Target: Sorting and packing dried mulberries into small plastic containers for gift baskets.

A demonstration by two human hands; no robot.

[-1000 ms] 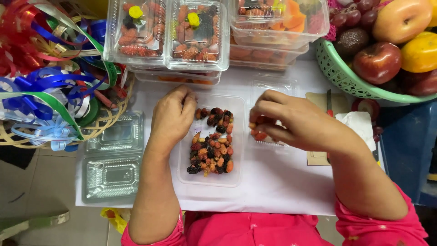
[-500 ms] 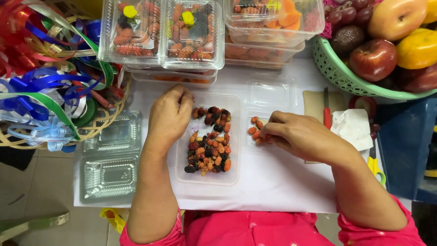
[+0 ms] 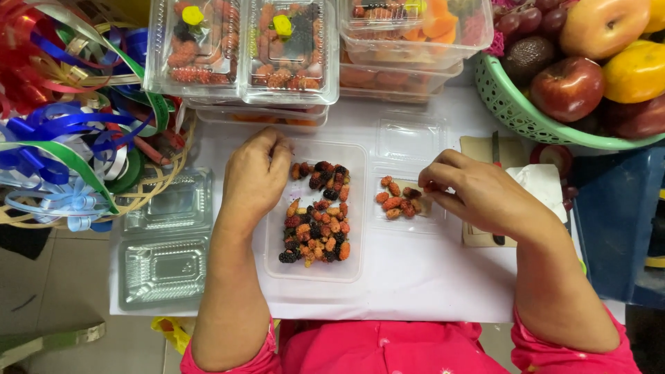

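Observation:
A clear plastic tray (image 3: 350, 266) lies in front of me with a heap of red, orange and black mulberries (image 3: 318, 221). My left hand (image 3: 255, 179) rests on the tray's far left corner, fingers curled at the top berries. To the right, a smaller clear box (image 3: 409, 145) holds several orange-red mulberries (image 3: 395, 197). My right hand (image 3: 478, 194) sits at that box's right edge, fingertips pinched together at a berry beside the small pile.
Stacked lidded boxes of berries (image 3: 242, 52) stand at the back. A green basket (image 3: 516, 111) of apples and other fruit is at the back right. Ribbon bows (image 3: 62, 118) fill a wicker basket on the left, beside an open clamshell box (image 3: 163, 242). A knife (image 3: 496, 149) lies on a board.
My right hand has drawn back to the right, uncovering the small pile of berries in the box. My left hand has stayed at the tray's corner.

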